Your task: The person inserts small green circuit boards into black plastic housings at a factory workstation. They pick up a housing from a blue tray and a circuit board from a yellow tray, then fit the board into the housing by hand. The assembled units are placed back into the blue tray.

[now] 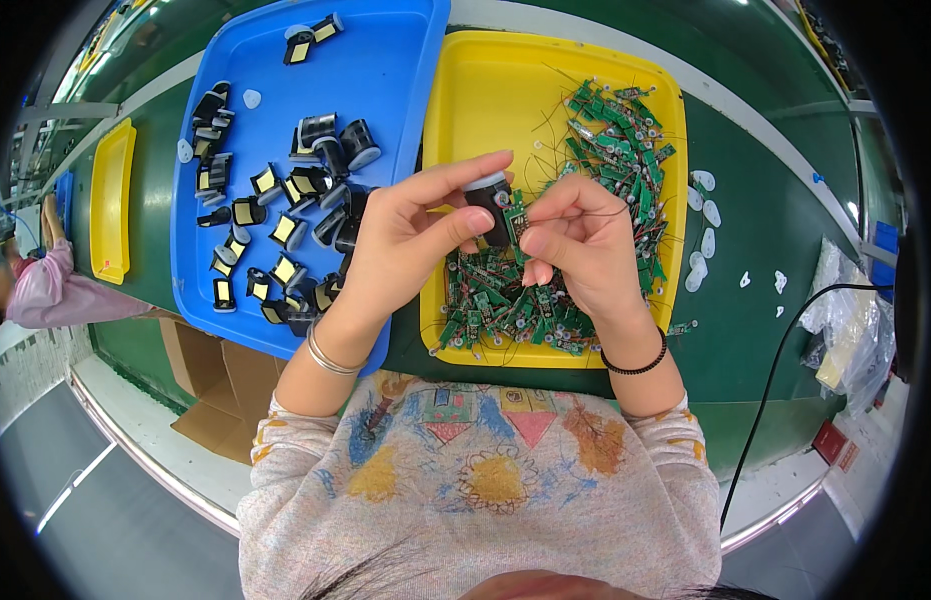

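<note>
My left hand (403, 236) is closed round a small black plastic housing (494, 232) with a pale grey end, gripping it between thumb and fingers. My right hand (587, 248) pinches a little green circuit board (517, 212) with thin wires, holding it right against the housing. Whether the board sits inside the housing or only touches it, I cannot tell. Both hands are above the yellow tray (475, 75), where many similar boards (625, 140) lie in a tangled heap. In the blue tray (295, 100) on the left are several black housings (285, 238) with yellow pads.
White oval pieces (711, 214) lie on the green table (750, 200) at the right, near clear plastic bags (853, 330) and a black cable (777, 360). Another yellow tray (111, 205) stands far left, beside a person in pink (70, 285). Below the table edge is a cardboard box (230, 385).
</note>
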Action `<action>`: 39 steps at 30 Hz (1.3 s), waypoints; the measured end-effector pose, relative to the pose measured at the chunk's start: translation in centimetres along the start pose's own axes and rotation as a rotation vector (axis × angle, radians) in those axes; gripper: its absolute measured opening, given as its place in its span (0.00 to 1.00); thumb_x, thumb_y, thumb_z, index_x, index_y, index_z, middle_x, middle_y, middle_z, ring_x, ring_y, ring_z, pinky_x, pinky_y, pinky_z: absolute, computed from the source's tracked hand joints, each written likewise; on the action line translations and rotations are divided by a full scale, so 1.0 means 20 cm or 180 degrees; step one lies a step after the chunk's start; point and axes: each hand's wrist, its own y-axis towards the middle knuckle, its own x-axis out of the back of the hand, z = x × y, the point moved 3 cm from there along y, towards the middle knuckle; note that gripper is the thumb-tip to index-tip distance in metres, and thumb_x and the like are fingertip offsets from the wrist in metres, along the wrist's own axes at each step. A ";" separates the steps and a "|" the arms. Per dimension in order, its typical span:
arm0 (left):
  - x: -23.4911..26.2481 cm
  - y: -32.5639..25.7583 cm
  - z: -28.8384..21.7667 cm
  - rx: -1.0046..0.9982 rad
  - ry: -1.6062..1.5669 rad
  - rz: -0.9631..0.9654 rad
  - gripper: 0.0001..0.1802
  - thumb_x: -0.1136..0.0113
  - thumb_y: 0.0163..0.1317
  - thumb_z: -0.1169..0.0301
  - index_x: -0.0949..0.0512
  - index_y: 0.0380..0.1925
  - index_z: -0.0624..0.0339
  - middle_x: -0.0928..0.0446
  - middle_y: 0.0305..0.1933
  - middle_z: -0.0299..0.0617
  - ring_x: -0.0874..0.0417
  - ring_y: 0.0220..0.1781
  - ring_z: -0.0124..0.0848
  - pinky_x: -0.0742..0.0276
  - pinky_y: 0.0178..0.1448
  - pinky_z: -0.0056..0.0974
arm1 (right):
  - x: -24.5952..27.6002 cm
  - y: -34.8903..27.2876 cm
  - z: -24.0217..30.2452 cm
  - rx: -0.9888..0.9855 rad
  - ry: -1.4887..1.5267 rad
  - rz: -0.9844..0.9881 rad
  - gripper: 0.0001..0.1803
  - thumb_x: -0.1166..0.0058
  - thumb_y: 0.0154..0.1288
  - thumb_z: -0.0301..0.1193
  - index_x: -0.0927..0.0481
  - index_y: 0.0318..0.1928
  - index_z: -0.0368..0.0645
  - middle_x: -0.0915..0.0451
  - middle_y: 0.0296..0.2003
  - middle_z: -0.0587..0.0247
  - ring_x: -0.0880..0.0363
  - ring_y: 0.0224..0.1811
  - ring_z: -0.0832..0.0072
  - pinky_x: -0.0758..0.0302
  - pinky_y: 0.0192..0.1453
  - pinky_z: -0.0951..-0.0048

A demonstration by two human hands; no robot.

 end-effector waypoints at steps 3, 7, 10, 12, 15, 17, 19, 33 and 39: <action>-0.01 0.00 0.01 -0.0040 -0.0054 0.0023 0.21 0.45 0.56 0.73 0.30 0.51 0.64 0.24 0.45 0.43 0.26 0.32 0.21 0.28 0.34 0.24 | 0.00 0.00 0.01 -0.0046 -0.0013 -0.0036 0.08 0.42 0.51 0.19 0.28 0.32 0.36 0.24 0.22 0.63 0.26 0.18 0.82 0.28 0.21 0.85; -0.01 0.00 0.01 -0.0073 0.0012 -0.0021 0.21 0.45 0.56 0.74 0.31 0.51 0.65 0.25 0.46 0.45 0.25 0.35 0.21 0.27 0.35 0.24 | 0.00 0.00 0.02 -0.0142 -0.0187 -0.0125 0.09 0.42 0.51 0.20 0.28 0.32 0.37 0.24 0.21 0.64 0.26 0.19 0.84 0.28 0.21 0.86; -0.01 0.00 0.01 -0.0208 0.0142 -0.0049 0.22 0.44 0.55 0.75 0.31 0.51 0.65 0.26 0.48 0.46 0.25 0.38 0.22 0.27 0.37 0.25 | -0.01 0.00 0.02 -0.0248 -0.0254 -0.0174 0.08 0.42 0.51 0.21 0.27 0.31 0.36 0.24 0.21 0.65 0.26 0.19 0.84 0.28 0.21 0.86; -0.02 0.00 0.00 -0.0350 0.0350 -0.0010 0.22 0.44 0.55 0.76 0.31 0.51 0.66 0.26 0.49 0.47 0.25 0.39 0.23 0.27 0.39 0.26 | 0.00 0.01 0.02 -0.0430 -0.0322 -0.0084 0.07 0.42 0.52 0.22 0.27 0.31 0.35 0.24 0.21 0.66 0.26 0.19 0.84 0.27 0.22 0.85; -0.01 0.00 -0.02 -0.0473 0.0688 0.0093 0.22 0.45 0.54 0.78 0.31 0.51 0.67 0.27 0.50 0.48 0.25 0.42 0.26 0.26 0.43 0.28 | 0.00 0.01 0.03 -0.0564 -0.0422 0.0021 0.06 0.43 0.53 0.23 0.26 0.30 0.34 0.24 0.21 0.67 0.27 0.19 0.84 0.27 0.23 0.85; -0.02 0.01 -0.02 -0.0356 0.0707 0.0134 0.23 0.45 0.54 0.79 0.32 0.52 0.68 0.29 0.53 0.50 0.25 0.45 0.29 0.27 0.46 0.29 | -0.01 0.00 0.03 -0.0386 -0.0538 -0.0058 0.06 0.43 0.53 0.24 0.25 0.29 0.35 0.24 0.21 0.67 0.27 0.19 0.84 0.28 0.23 0.85; -0.03 0.01 -0.01 -0.0358 0.0160 0.0165 0.23 0.46 0.53 0.79 0.33 0.52 0.69 0.32 0.55 0.51 0.26 0.49 0.32 0.27 0.48 0.31 | -0.04 -0.01 0.01 0.0012 -0.0697 -0.0264 0.06 0.42 0.52 0.24 0.25 0.27 0.36 0.24 0.21 0.68 0.27 0.18 0.84 0.29 0.22 0.84; 0.00 0.01 0.00 -0.0323 -0.0218 0.0329 0.19 0.49 0.47 0.82 0.30 0.44 0.70 0.35 0.55 0.59 0.28 0.53 0.38 0.34 0.57 0.38 | -0.11 -0.03 0.04 0.1305 -0.3072 -0.0137 0.06 0.41 0.47 0.23 0.26 0.24 0.39 0.27 0.19 0.64 0.26 0.17 0.77 0.31 0.20 0.79; 0.02 0.00 -0.02 -0.0209 -0.0332 0.0427 0.20 0.48 0.46 0.82 0.29 0.44 0.70 0.33 0.54 0.58 0.29 0.55 0.38 0.36 0.59 0.39 | -0.11 -0.02 0.05 0.1323 -0.2944 -0.0010 0.06 0.40 0.47 0.23 0.25 0.25 0.39 0.27 0.19 0.64 0.26 0.18 0.76 0.31 0.21 0.78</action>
